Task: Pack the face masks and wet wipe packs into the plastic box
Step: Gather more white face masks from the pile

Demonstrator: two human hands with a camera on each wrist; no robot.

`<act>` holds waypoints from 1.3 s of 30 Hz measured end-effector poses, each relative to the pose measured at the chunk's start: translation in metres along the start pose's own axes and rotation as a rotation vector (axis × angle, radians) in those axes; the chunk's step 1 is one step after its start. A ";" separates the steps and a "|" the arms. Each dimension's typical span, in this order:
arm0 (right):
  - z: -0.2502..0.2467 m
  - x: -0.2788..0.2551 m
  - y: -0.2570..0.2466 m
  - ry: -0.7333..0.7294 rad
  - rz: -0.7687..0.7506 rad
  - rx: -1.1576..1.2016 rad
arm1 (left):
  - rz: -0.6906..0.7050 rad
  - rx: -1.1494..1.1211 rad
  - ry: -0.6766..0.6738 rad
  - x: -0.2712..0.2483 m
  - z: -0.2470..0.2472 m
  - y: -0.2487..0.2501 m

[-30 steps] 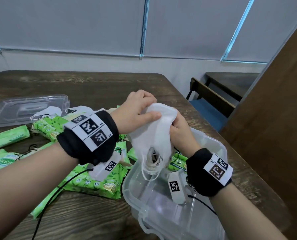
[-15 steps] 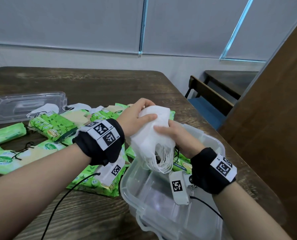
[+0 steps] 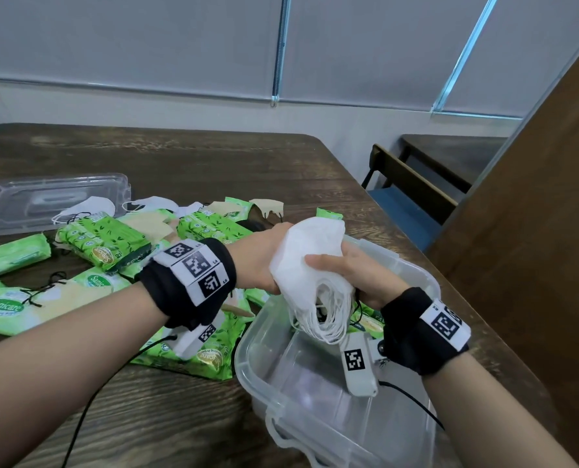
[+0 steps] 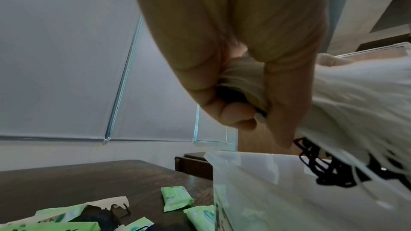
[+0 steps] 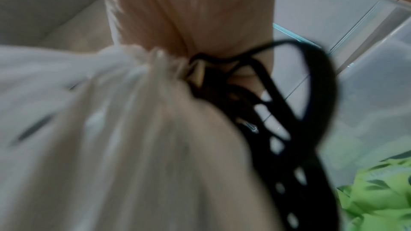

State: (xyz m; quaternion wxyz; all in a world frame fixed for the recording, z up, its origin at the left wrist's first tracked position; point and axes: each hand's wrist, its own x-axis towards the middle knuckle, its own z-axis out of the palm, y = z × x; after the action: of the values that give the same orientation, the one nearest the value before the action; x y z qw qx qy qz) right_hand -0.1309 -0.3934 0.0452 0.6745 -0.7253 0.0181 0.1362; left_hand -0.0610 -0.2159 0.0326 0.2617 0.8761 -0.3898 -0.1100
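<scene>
1. I see both hands clamped on the bundle of white face masks (image 3: 303,265), held above the far end of the plastic box (image 3: 426,282).
2. My left hand (image 3: 259,258) wraps it, fingers hidden behind the fabric.
3. My right hand (image 3: 359,275) squeezes the other side, thumb across.
4. The right wrist view is blurred; black loops (image 5: 289,129) there are probably ear straps.
5. Wet wipe packs (image 3: 102,243) lie scattered on the table (image 3: 213,163), some in the box under the masks.
</scene>
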 end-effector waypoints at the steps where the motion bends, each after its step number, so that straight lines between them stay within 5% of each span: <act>1: -0.001 -0.001 0.000 -0.024 0.008 -0.011 | 0.014 -0.011 0.000 0.000 0.001 0.000; 7: -0.018 -0.001 0.012 -0.124 0.130 -0.255 | -0.042 -0.299 -0.226 -0.009 0.005 -0.008; 14: -0.016 0.019 0.069 -0.314 0.563 -0.811 | -0.152 -0.108 -0.162 -0.010 0.020 -0.026; 18: 0.003 0.029 0.097 -0.411 0.673 -1.039 | -0.191 -0.095 -0.126 -0.004 0.028 -0.021; 22: -0.037 0.088 0.231 -0.426 0.700 -1.435 | -0.132 0.060 -0.156 0.003 0.047 -0.010; 26: -0.042 0.093 0.249 -0.399 0.837 -1.466 | -0.141 0.089 -0.171 0.004 0.056 -0.011; 28: -0.021 0.075 0.222 -0.398 0.742 -1.533 | -0.138 0.096 -0.173 0.004 0.057 -0.012; 31: -0.046 0.115 0.303 -0.437 0.680 -1.461 | -0.131 0.094 -0.169 0.003 0.057 -0.012; 35: -0.062 0.119 0.314 -0.406 0.555 -1.498 | -0.140 0.086 -0.168 0.003 0.057 -0.013; 39: -0.044 0.091 0.247 -0.377 0.543 -1.562 | -0.146 0.082 -0.164 0.003 0.058 -0.013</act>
State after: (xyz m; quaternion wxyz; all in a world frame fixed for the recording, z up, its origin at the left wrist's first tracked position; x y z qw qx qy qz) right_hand -0.0879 -0.4447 -0.2131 -0.0843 -0.9186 -0.0203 0.3855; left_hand -0.0743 -0.2326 -0.0229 0.1840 0.9001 -0.3494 -0.1838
